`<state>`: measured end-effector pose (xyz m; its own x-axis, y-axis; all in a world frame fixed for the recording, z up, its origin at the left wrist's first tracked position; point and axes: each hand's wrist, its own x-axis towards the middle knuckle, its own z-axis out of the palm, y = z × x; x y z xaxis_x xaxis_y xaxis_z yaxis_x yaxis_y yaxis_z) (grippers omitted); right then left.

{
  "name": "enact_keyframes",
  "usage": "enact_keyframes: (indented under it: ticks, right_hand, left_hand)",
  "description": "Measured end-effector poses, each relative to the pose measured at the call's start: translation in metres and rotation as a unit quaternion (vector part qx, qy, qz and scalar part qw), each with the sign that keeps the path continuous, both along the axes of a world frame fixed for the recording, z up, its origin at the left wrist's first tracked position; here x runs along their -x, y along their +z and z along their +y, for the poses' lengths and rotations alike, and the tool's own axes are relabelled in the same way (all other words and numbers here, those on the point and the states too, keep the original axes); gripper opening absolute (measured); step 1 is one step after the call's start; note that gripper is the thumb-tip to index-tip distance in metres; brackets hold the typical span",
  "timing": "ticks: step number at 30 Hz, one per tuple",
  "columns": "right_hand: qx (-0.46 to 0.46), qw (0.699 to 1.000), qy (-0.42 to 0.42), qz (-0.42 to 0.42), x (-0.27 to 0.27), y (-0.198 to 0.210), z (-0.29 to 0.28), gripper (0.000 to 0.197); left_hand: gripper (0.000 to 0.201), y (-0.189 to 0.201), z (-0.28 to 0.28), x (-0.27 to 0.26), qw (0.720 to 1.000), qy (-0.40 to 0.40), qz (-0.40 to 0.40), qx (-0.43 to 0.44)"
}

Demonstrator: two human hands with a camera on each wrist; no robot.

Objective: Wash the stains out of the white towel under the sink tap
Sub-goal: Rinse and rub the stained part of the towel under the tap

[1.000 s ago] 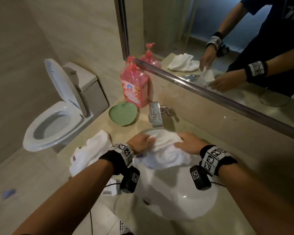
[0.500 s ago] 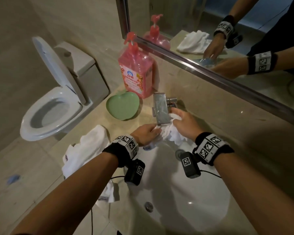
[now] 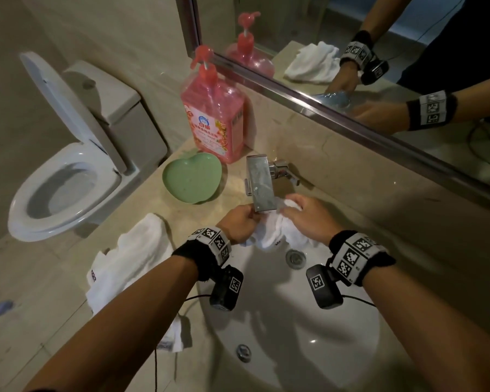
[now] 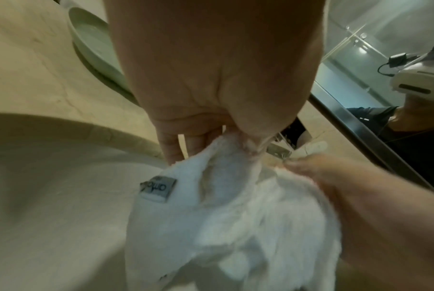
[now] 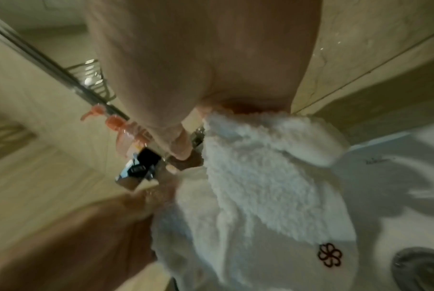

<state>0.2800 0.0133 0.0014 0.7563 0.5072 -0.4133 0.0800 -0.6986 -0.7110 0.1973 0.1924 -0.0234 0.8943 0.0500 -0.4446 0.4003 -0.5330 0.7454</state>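
A small white towel [image 3: 272,233] hangs bunched just under the chrome tap [image 3: 260,185], over the back of the white sink [image 3: 309,329]. My left hand [image 3: 239,223] pinches its left part, and my right hand [image 3: 306,217] grips its right part with the fingers curled round it. The left wrist view shows the towel [image 4: 235,226] with a grey label, pinched by my left hand [image 4: 211,126]. A black flower mark on the towel [image 5: 273,196] shows in the right wrist view, below my right hand [image 5: 211,102]. I cannot make out a stain.
A second white towel [image 3: 125,267] lies on the beige counter left of the sink. Behind it stand a green heart-shaped dish [image 3: 191,179] and a pink pump bottle [image 3: 214,114]. A mirror [image 3: 351,52] runs along the back wall. An open toilet [image 3: 63,179] is at the far left.
Both hands have lifted the towel from the basin up under the tap spout and bunched it tighter. The drain of the sink now shows below the towel.
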Motion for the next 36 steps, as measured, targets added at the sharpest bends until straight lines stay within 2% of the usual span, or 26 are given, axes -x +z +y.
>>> enact_keyframes:
  ticks: [2,5,10,12,14,16,19,23,26,27,28,30,32,34,36]
  right_hand:
    - [0.025,0.999,0.028,0.032,0.007,-0.013,0.001,0.053]
    - [0.017,0.997,0.053,0.045,0.013,-0.031,0.012,0.038]
    - [-0.070,0.991,-0.001,0.113,0.011,-0.046,0.038,0.034]
    - [-0.087,0.991,-0.008,0.099,0.009,-0.048,0.041,0.021]
    - [-0.083,0.994,0.007,0.070,0.006,-0.049,0.038,0.009]
    - [-0.078,0.995,0.028,0.053,0.006,-0.046,0.034,0.020]
    - [-0.083,0.995,0.040,0.033,0.007,-0.043,0.026,0.023]
    - [-0.063,0.998,0.019,0.018,0.007,-0.045,0.019,0.032]
    - [-0.084,0.993,0.035,0.077,0.008,-0.042,0.018,0.020]
    - [-0.088,0.991,0.045,0.091,0.010,-0.042,0.018,0.022]
    - [-0.087,0.990,0.058,0.089,0.011,-0.043,0.018,0.023]
    - [-0.080,0.993,0.076,0.051,0.015,-0.042,0.019,0.011]
    - [-0.077,0.994,0.065,0.047,0.017,-0.042,0.021,0.028]
    - [-0.074,0.994,0.037,0.076,0.017,-0.038,0.022,0.042]
    - [-0.076,0.993,0.009,0.088,0.016,-0.035,0.023,0.038]
  left_hand:
    - [0.025,0.000,0.007,0.004,1.000,0.009,-0.012,0.006]
    - [0.030,0.001,0.019,0.012,0.998,0.007,-0.055,-0.020]
    - [0.016,0.002,0.038,0.021,0.993,0.076,-0.091,0.007]
    - [0.017,0.002,0.041,0.022,0.995,0.064,-0.082,-0.009]
    - [0.026,0.001,0.037,0.021,0.997,0.046,-0.063,-0.028]
    - [0.031,-0.001,0.029,0.019,0.997,0.044,-0.047,-0.030]
    - [0.022,-0.003,0.016,0.012,0.998,0.050,-0.039,-0.016]
    - [0.022,-0.005,0.004,0.006,0.999,0.034,-0.032,-0.016]
    - [0.027,-0.007,0.001,0.004,0.999,0.023,-0.038,0.009]
    - [0.028,-0.007,0.002,0.003,0.999,0.023,-0.040,0.015]
    - [0.026,-0.007,0.004,0.003,0.999,0.024,-0.040,0.019]
    - [0.022,-0.007,0.007,0.003,0.999,0.016,-0.044,0.014]
    - [0.015,-0.010,0.011,0.004,0.999,0.019,-0.045,0.008]
    - [0.010,-0.012,0.016,0.009,0.999,0.025,-0.039,-0.012]
    - [0.015,-0.016,0.024,0.011,0.998,0.014,-0.028,-0.051]
